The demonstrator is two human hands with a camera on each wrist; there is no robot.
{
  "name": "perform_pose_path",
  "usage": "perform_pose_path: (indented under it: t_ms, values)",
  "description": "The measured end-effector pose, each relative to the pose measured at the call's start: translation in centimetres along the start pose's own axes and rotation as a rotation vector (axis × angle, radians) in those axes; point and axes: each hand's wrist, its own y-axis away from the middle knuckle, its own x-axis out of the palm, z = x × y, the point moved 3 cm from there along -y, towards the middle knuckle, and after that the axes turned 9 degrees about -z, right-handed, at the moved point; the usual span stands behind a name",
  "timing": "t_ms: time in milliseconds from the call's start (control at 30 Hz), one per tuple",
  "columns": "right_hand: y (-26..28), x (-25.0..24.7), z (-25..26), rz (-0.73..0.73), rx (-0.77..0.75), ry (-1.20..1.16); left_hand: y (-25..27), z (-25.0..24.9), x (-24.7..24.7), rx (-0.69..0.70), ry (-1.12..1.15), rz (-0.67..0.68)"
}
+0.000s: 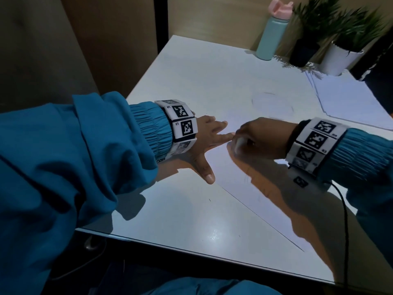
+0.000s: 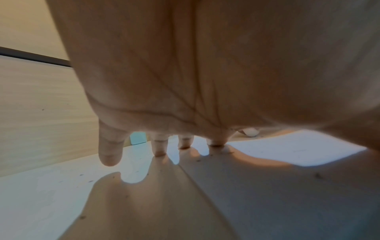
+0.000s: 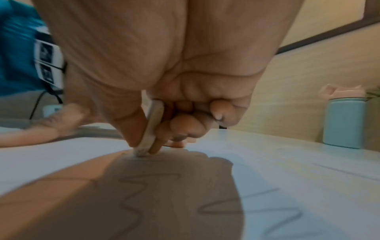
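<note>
A white sheet of paper [image 1: 244, 182] lies on the pale table [image 1: 191, 220]. My left hand [image 1: 214, 135] rests flat on it with fingers spread, the fingertips [image 2: 159, 150] pressing down. Just right of it, my right hand [image 1: 239, 143] pinches a small white eraser [image 3: 151, 128] between thumb and forefinger. The eraser's lower end touches the paper. Zigzag pencil lines [image 3: 144, 186] run across the sheet in front of the eraser. In the left wrist view the eraser [image 2: 251, 131] shows just past my index finger.
A teal bottle with a pink lid [image 1: 271, 37] stands at the table's far edge, beside plants in a black pot [image 1: 304, 52] and a white pot [image 1: 338, 60]. More loose sheets [image 1: 348, 99] lie at the right. A black cable [image 1: 345, 220] hangs from my right wrist.
</note>
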Motion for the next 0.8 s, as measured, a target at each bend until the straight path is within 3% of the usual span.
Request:
perform_pose_path:
  t_ms: [167,233,333,400,500,567,667,733,800]
  values:
    - [1.8,2.2,3.4,0.088,-0.174,0.005,0.1,0.0,0.0,-0.003,0.051,0.002]
    - [1.3,1.4,2.7,0.101,-0.116,0.018,0.0,0.1,0.1,0.004,0.043,-0.001]
    - [-0.6,0.1,-1.1,-0.006,0.057,0.024,-0.2,0.3,0.3,0.004,0.024,-0.002]
    - [-0.3,0.7,0.1,0.000,-0.008,-0.024,-0.2,0.3,0.2,0.002,0.030,0.009]
    - [1.0,2.1,4.0,0.182,-0.183,-0.099,-0.1,0.1,0.1,0.012,0.054,0.010]
    - [0.3,1.9,2.9,0.171,-0.148,-0.054,-0.1,0.1,0.1,0.015,0.052,0.014]
    - [-1.5,0.4,-1.0,0.054,0.075,-0.027,-0.2,0.1,0.0,0.012,0.043,0.003]
    - [-0.9,0.8,0.1,0.028,-0.020,-0.090,-0.2,0.0,0.0,0.009,0.034,0.003]
    - [0.5,1.8,3.4,0.137,-0.206,-0.113,-0.1,0.0,0.0,0.005,0.043,0.006]
